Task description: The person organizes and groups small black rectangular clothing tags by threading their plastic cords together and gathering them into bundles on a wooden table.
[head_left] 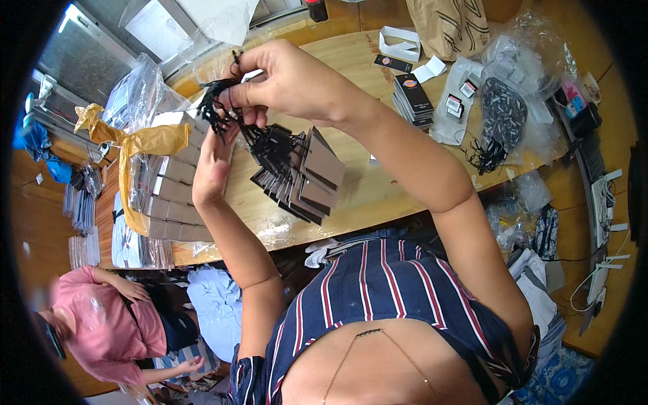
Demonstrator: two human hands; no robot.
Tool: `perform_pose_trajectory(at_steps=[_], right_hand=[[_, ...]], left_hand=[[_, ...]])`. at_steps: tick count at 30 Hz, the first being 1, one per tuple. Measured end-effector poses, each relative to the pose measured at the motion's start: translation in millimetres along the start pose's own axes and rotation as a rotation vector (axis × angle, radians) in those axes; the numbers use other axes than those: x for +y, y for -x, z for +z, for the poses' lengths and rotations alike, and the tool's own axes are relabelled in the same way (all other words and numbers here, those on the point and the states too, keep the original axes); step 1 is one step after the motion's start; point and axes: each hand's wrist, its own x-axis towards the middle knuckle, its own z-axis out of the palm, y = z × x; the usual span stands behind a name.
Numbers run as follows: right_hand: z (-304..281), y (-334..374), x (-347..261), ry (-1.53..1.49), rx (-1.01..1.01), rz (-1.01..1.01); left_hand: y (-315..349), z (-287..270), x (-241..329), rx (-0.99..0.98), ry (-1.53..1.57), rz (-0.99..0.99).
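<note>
Over the table I hold up a bunch of hang tags (322, 165) by their black cords (219, 111). The tags fan out below the cords and show mostly grey-brown faces with dark edges. My left hand (214, 165) is closed around the gathered cords from below. Above it, my right hand (287, 81) is closed too, its thumb and fingers pinching the upper cords, with a cord end sticking up past the fingertips. The cords partly hide the fingertips of both hands.
White boxes (172, 182) with a yellow plastic strip stand at the table's left. Farther right lie a stack of black tags (413, 98), an open white box (399, 44), a paper bag (449, 27) and a plastic bag of black cords (503, 115). A person in pink (108, 317) is at lower left.
</note>
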Motion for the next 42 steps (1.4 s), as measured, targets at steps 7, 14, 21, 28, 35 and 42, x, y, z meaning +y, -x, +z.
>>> perform_pose_trajectory(at_steps=[7, 14, 21, 28, 35, 42], right_hand=[[40, -20, 12, 0.022, -0.271, 0.105], [23, -19, 17, -0.048, -0.313, 0.034], [-82, 0, 100, 0.003, -0.285, 0.311], [-104, -13, 115, 0.158, -0.155, 0.384], [-44, -42, 45, 0.438, -0.359, 0.157], [8, -63, 5, 0.579, -0.234, 0.099]], left_hand=[[48, 14, -128, 0.108, 0.970, -0.255], [76, -1, -116, 0.229, 1.123, -0.369], [84, -56, -150, 0.144, 0.403, -0.619], [67, -30, -147, 0.402, -0.032, -0.635], [21, -11, -81, 0.377, -0.169, -0.046], [-32, 10, -6, 0.271, 0.184, 0.065]])
